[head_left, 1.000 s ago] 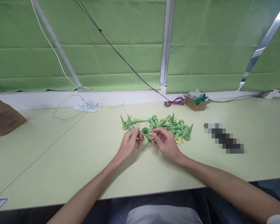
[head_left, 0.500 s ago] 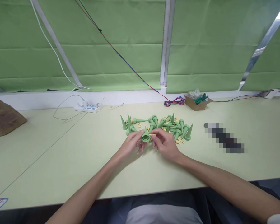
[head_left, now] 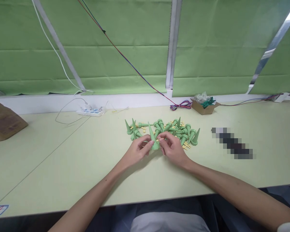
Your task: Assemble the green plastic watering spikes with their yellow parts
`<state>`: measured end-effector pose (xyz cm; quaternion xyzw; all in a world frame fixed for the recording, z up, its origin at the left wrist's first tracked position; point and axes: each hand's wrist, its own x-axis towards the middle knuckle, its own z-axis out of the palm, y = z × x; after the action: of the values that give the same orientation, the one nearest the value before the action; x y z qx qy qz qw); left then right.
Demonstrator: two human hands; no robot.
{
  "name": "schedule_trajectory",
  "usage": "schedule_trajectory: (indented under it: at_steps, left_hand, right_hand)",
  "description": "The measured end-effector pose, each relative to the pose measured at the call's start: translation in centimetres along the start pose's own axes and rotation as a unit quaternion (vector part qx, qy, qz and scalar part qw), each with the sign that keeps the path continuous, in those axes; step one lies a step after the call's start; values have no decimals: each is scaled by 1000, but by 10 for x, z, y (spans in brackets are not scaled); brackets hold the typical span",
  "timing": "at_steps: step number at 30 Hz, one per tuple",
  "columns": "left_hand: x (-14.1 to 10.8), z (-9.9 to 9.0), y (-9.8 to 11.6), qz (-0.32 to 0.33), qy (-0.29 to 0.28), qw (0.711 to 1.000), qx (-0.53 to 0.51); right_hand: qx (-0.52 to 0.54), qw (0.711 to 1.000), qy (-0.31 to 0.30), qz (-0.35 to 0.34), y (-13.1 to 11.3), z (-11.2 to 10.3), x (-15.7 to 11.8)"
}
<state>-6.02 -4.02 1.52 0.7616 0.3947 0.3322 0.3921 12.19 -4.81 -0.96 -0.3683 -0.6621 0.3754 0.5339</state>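
Observation:
My left hand is closed on a green plastic cone-shaped spike, holding it by its wide collar with the tip pointing up and away. My right hand is just to the right of it, thumb and forefinger pinched on a small yellow plastic piece that is mostly hidden by the fingers. It is close to the spike's side; whether they touch I cannot tell. Behind both hands lies a pile of similar green spikes, some standing and some lying, with small yellow pieces scattered among them.
A small cardboard box with clear and green plastic stands at the back, beside coiled wires. A white power strip lies back left, a brown paper bag far left. A blurred-out dark object lies right.
The spike in my left hand has turned: its open end faced me before, and now its long side shows with the tip up. My right hand has barely moved.

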Motion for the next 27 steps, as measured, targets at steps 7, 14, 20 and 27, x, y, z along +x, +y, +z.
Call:
schedule_trajectory:
  at_steps: [7, 14, 20, 27]
  left_hand:
    - [3, 2, -12, 126, 71, 974, 174]
    - [4, 1, -15, 152, 77, 962, 214]
    - [5, 3, -14, 154, 103, 960, 208]
    - [5, 5, -9, 49, 155, 981, 107]
  right_hand:
    - [-37, 999, 23, -3, 4, -1, 1]
    - [-39, 999, 27, 3, 5, 0, 3]
    - [-28, 999, 36, -4, 8, 1, 3]
    - [-12, 998, 65, -1, 8, 1, 2]
